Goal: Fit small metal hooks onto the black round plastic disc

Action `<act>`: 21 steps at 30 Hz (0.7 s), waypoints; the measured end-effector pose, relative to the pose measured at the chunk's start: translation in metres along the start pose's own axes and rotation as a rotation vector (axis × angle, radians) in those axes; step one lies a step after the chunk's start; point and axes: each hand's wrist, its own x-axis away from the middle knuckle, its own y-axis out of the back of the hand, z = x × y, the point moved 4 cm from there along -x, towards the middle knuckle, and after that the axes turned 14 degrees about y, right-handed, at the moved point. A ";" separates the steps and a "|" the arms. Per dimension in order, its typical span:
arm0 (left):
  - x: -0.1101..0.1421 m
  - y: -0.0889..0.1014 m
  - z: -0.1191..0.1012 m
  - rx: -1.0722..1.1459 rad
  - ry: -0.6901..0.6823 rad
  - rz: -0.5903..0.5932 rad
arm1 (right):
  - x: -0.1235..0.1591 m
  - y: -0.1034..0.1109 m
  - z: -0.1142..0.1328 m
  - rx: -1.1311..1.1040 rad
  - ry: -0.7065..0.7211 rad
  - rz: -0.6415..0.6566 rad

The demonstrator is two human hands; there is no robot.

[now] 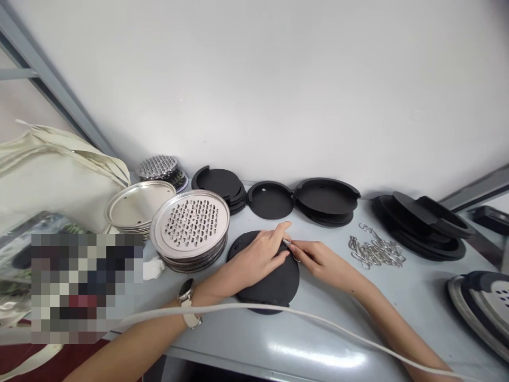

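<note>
A black round disc (270, 286) lies on the table in front of me. My left hand (264, 252) rests over its upper part with thumb and fingers apart, a watch on that wrist. At the disc's upper right edge, my right hand (320, 259) has its fingertips pinched on a small silver wire clip (287, 242), which my left fingers partly hide. Right of my right hand sits a loose pile of similar bent wire clips (376, 248). Left of the disc stands a stack of round metal grater plates (191, 223).
Along the wall stand plain metal discs (141, 204), spiked round plates (158, 167) and black round trays (218, 183), (271, 200), (328, 197), (423, 217). More round parts (483, 305) lie at right. A white cable (254, 306) crosses in front. A cream bag (59, 175) is at left.
</note>
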 end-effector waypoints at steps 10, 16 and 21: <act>0.000 0.000 -0.003 -0.057 -0.012 0.017 | 0.000 -0.001 0.001 0.016 -0.024 -0.013; -0.001 0.001 -0.005 -0.066 -0.007 0.026 | -0.001 -0.002 0.001 0.041 -0.038 -0.022; -0.002 -0.001 -0.004 -0.049 -0.014 0.023 | -0.001 -0.002 0.004 0.041 -0.061 -0.024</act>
